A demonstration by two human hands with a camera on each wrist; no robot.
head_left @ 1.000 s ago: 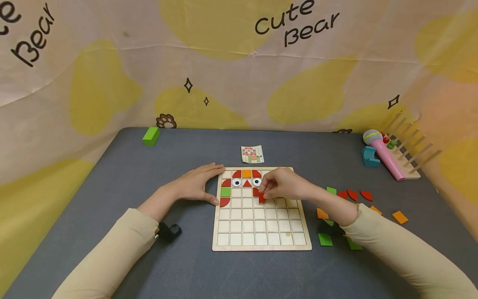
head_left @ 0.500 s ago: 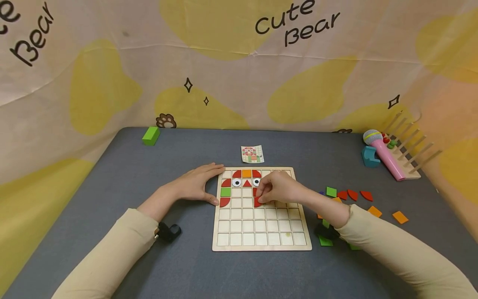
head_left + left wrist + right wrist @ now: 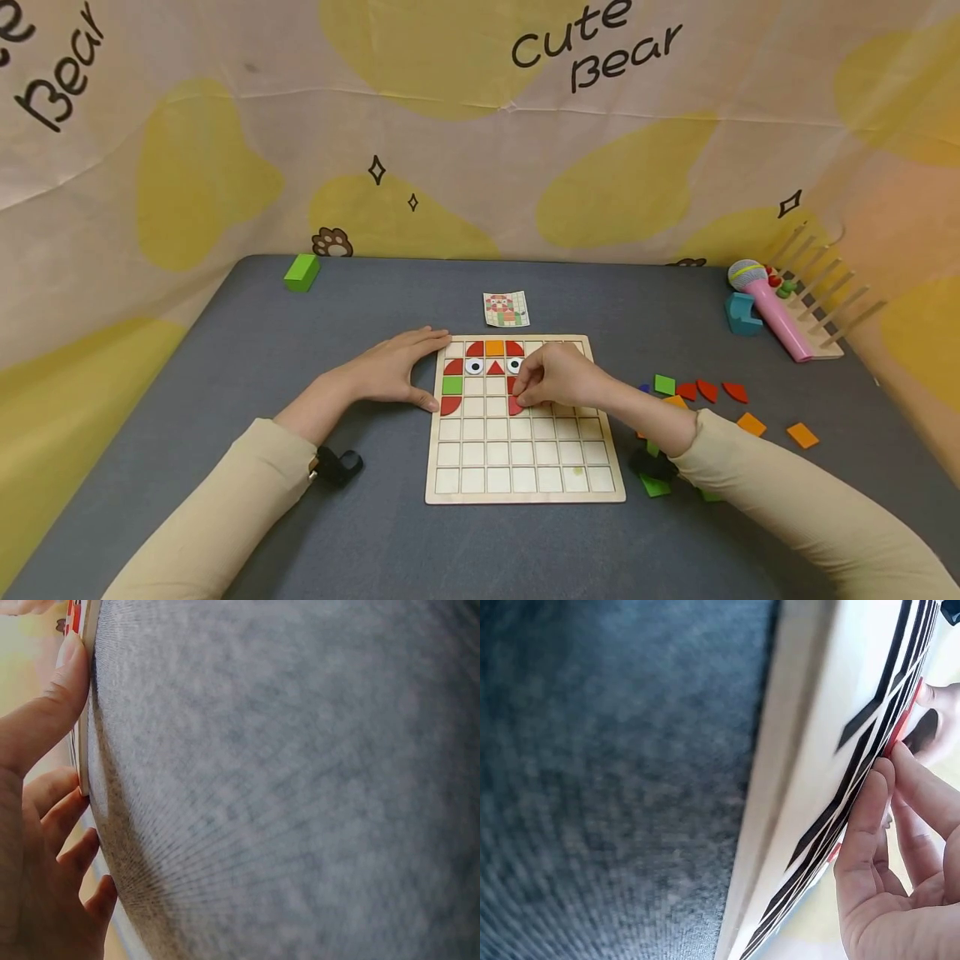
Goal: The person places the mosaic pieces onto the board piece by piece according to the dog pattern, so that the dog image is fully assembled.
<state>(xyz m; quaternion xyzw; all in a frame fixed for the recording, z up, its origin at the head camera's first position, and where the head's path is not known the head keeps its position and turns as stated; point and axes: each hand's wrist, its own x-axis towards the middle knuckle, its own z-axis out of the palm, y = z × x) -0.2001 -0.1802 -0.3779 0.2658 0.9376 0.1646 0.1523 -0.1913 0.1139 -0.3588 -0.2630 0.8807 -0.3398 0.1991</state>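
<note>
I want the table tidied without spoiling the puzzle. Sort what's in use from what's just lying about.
In use: grid board, red piece under the right hand, left hand steadying the board, pattern card, loose tiles.

Lying about: green block, toy microphone, peg rack, teal block.

- Puzzle board (image 3: 525, 479): pale, smooth wood.
- Red piece (image 3: 514, 407): painted, matt.
- Bench (image 3: 225, 375): grey cloth, rough weave.
- Backdrop (image 3: 480, 150): creased printed fabric.
</note>
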